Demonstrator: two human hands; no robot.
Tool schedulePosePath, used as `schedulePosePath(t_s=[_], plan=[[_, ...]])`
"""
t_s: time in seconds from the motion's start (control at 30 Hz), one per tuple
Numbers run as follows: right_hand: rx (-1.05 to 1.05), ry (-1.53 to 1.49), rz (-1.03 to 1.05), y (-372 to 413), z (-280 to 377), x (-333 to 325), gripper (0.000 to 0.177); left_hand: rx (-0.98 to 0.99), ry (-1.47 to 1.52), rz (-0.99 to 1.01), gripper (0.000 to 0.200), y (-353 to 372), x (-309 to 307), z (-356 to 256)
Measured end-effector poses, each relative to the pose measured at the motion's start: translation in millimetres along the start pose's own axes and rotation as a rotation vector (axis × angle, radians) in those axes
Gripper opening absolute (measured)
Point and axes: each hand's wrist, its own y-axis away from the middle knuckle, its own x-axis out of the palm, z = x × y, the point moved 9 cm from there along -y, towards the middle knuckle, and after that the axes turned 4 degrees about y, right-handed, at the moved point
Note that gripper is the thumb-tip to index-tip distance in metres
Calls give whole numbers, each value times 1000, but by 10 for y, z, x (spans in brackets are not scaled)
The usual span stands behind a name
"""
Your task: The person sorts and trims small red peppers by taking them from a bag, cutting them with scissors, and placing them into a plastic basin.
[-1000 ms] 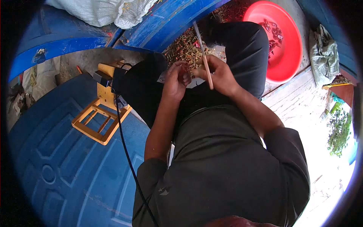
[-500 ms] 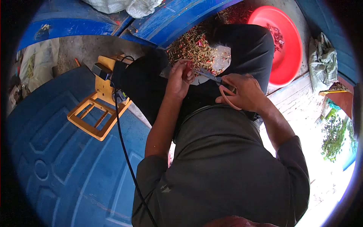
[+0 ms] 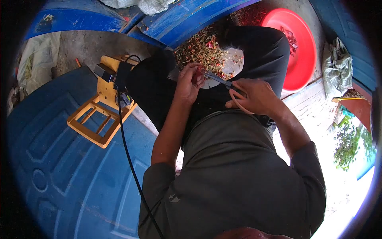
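Observation:
Above the dark trousers, my left hand (image 3: 188, 83) pinches a small red piece (image 3: 199, 71), too small to make out fully. My right hand (image 3: 256, 95) is closed round the pinkish handles of the scissors (image 3: 235, 97). Their metal blades point left and touch or nearly touch the red piece at my left fingertips. Behind both hands, a heap of dry stems with red bits (image 3: 199, 49) lies on the ground between the legs.
A red basin (image 3: 302, 65) with dark red pieces inside stands at the upper right, beside a crumpled sack (image 3: 337, 67). On the left, a wooden stand (image 3: 104, 87) with a black cable sits on a blue panel (image 3: 59, 147). Blue boards (image 3: 191, 20) cross the top.
The view has shifted slightly. Both hands keep nearly the same place, and the scissor handles look a little closer together.

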Motion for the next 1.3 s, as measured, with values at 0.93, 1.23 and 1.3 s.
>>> schedulePosePath(t_s=[0.93, 1.23, 1.3], plan=[[150, -200, -56, -107, -57, 347, 30, 3, 19, 29, 16, -83, -28, -7], [69, -67, -274, -57, -35, 222, 29, 8, 45, 64, 16, -117, 41, -44], [113, -43, -351, -38, -45, 74, 29, -1, 38, 49, 16, -119, -4, -11]])
